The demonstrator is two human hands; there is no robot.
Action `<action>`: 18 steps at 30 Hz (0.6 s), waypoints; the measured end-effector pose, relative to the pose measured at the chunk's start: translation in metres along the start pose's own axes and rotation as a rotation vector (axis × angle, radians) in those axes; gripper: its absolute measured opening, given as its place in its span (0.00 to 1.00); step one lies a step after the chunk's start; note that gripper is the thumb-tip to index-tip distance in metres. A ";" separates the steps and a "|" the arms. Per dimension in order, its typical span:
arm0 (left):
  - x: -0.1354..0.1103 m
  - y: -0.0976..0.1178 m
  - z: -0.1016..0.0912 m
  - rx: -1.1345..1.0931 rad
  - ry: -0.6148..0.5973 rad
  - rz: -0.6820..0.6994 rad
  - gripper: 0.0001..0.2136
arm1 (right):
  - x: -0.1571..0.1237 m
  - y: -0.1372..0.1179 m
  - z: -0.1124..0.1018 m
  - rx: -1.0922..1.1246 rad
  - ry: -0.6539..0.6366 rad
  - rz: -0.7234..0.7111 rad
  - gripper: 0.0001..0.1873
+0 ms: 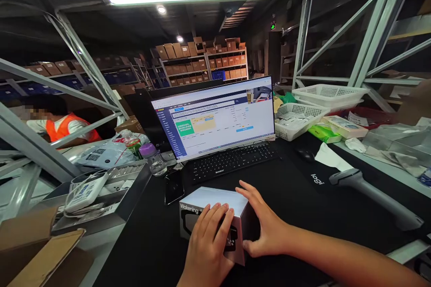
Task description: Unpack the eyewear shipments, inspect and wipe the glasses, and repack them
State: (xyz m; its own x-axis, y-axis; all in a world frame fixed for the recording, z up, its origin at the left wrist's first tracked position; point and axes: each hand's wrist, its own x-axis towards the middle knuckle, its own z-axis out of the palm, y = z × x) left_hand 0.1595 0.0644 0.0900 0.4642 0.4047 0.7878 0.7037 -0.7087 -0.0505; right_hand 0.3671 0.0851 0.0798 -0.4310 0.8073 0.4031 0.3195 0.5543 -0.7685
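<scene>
A silver-white product box [218, 196] with "Wakening" printed on its front stands on the black desk mat in front of the keyboard. My left hand [208, 240] lies across the front of the box, its fingers close together and their tips near the top edge; it covers part of the printed picture. At the right end, my right hand [267, 222] holds the box with the thumb at the lower front corner and the fingers spread up along the side. Between them, both hands grip the box.
Behind the box are a keyboard [232, 161] and a lit monitor [218, 119]. A phone [174, 187], purple-capped bottle [153, 159] and box of cables [101, 195] stand left. A barcode scanner [373, 193], mouse [305, 154] and white baskets [298, 121] are right. A person [67, 125] sits far left.
</scene>
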 end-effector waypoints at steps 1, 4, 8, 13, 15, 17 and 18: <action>-0.001 0.001 0.002 0.003 0.001 0.007 0.21 | 0.000 0.002 0.002 0.001 -0.001 0.004 0.63; -0.005 0.007 0.010 0.005 0.012 0.054 0.19 | 0.002 0.005 0.005 -0.001 -0.022 0.030 0.64; -0.002 0.006 0.006 0.009 -0.008 0.022 0.19 | 0.005 0.005 -0.005 0.070 -0.104 0.021 0.59; 0.003 -0.001 -0.008 0.007 0.012 -0.043 0.22 | 0.007 0.004 -0.016 0.152 -0.115 -0.082 0.47; 0.003 -0.002 -0.008 0.002 0.011 -0.028 0.22 | 0.006 0.004 -0.013 0.127 -0.103 -0.080 0.48; 0.001 -0.001 -0.007 -0.005 -0.007 -0.002 0.22 | 0.005 0.004 -0.008 0.107 -0.108 -0.076 0.51; 0.000 -0.001 -0.006 -0.008 -0.014 0.005 0.22 | 0.004 0.004 -0.007 0.101 -0.109 -0.079 0.52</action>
State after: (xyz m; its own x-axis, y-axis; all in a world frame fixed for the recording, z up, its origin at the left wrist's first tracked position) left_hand 0.1557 0.0619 0.0940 0.4752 0.4097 0.7787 0.6970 -0.7154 -0.0490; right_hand 0.3721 0.0919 0.0817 -0.5424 0.7321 0.4120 0.1971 0.5877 -0.7847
